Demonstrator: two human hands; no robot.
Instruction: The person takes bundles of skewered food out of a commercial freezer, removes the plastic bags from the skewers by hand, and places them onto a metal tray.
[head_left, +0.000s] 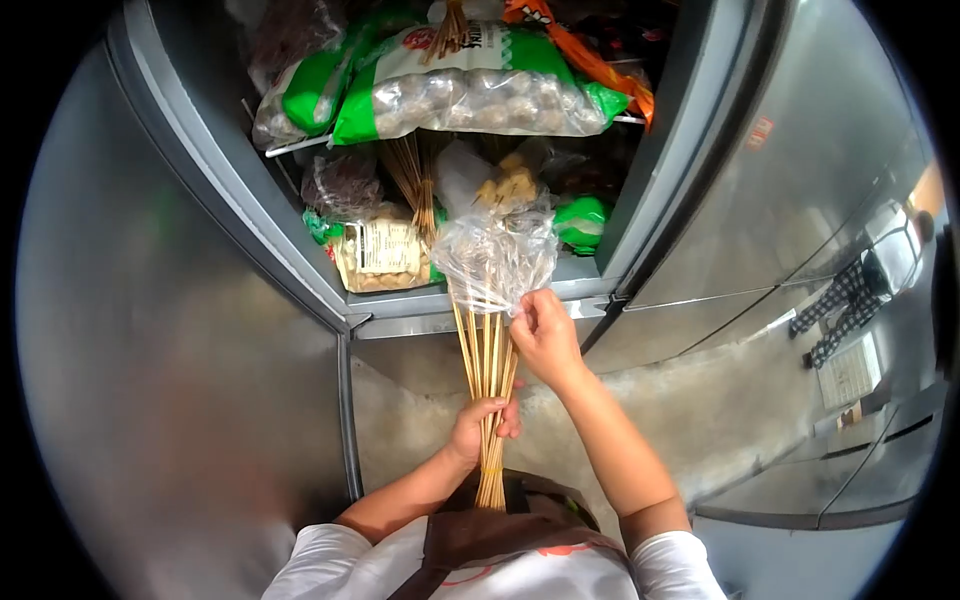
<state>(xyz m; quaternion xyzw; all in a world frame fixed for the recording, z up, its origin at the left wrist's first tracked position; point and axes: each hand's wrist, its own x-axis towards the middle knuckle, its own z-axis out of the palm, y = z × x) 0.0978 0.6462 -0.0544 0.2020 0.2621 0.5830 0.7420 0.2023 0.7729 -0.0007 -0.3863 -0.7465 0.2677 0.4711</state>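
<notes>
My left hand is wrapped round a bundle of thin wooden skewers near their lower part, above a yellow band. The skewers' upper ends go into a clear plastic bag, in front of the lower compartment of an open fridge or freezer. My right hand pinches the bag's lower right edge, beside the skewers. Yellowish pieces show at the top of the bag; whether they are on these skewers, I cannot tell.
Green-and-clear bags of round items lie on the upper shelf. Below are a labelled bag and another skewer bundle. An open metal door stands left. A person stands far right.
</notes>
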